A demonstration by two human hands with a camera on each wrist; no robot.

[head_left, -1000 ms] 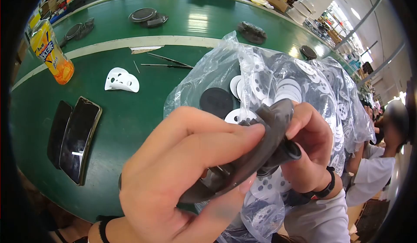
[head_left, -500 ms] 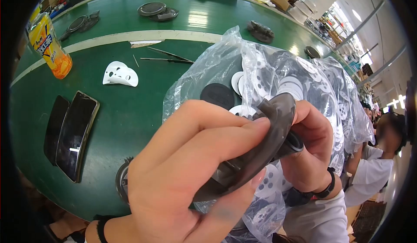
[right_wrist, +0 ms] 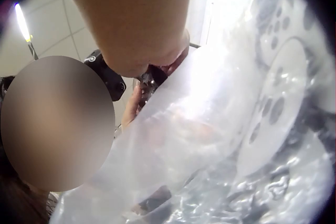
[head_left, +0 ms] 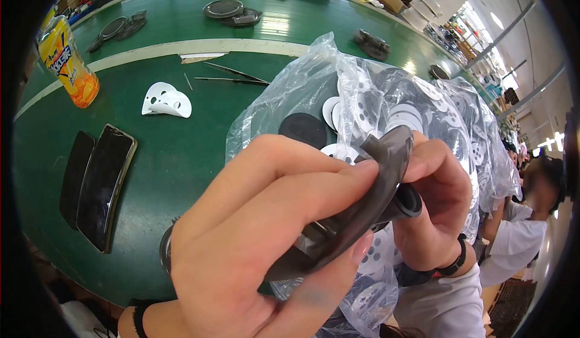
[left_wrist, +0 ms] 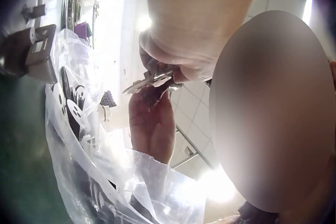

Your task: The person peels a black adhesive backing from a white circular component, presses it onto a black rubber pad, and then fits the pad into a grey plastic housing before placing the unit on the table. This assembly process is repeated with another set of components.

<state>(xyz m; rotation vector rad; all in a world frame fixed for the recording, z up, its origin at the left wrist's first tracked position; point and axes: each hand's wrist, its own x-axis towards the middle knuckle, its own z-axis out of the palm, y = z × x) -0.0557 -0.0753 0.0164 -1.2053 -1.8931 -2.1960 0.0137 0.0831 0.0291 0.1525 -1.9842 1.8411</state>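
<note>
Head view, lower centre: the left hand (head_left: 254, 247) curls thumb and fingers around a dark grey round plastic part (head_left: 353, 217), held edge-on above the green tabletop (head_left: 175, 162). Right of it, the right hand (head_left: 432, 205) pinches the part's upper rim, fingers bent.

A big clear plastic bag (head_left: 386, 96) is sitting just behind the hands, and it is holding lots of white round discs (head_left: 402, 120) with holes. One black disc (head_left: 302, 129) is showing through the bag. To the left of the hands, two dark phones (head_left: 99, 181) are lying side by side on the green table (head_left: 181, 156). Farther off to the left, an orange drink bottle (head_left: 65, 63) is standing up. A white curved piece (head_left: 164, 101) is lying between the bottle and the bag. Thin metal tweezers (head_left: 232, 78) are resting beyond it.
</note>
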